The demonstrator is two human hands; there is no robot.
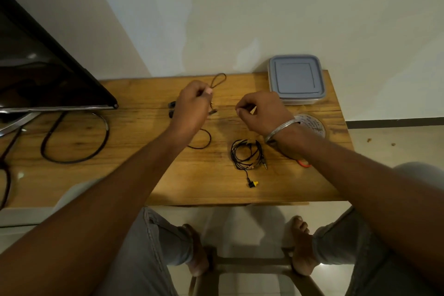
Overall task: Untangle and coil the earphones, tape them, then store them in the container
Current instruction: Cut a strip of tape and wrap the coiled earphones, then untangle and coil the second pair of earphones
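— What is the left hand [192, 101] doing?
— Its grip is pinching the brown earphone cord [214, 80] just left of centre; a small loop is poking out above the fingertips toward the wall; slack is trailing below the wrist; the buds [171, 108] are lying on the desk [144, 175] at its left.
— And the right hand [259, 110]?
— Its grip is curling into a pinch right of centre; whether a strand is in it I cannot tell.
— So which way is the cord lying?
— Across the frame, I'm judging, from one grip toward the other; the left is sitting nearer the loop; the lidded container [296, 79] is waiting upper right, nearer the right hand; a black tangle [247, 154] is lying lower centre.
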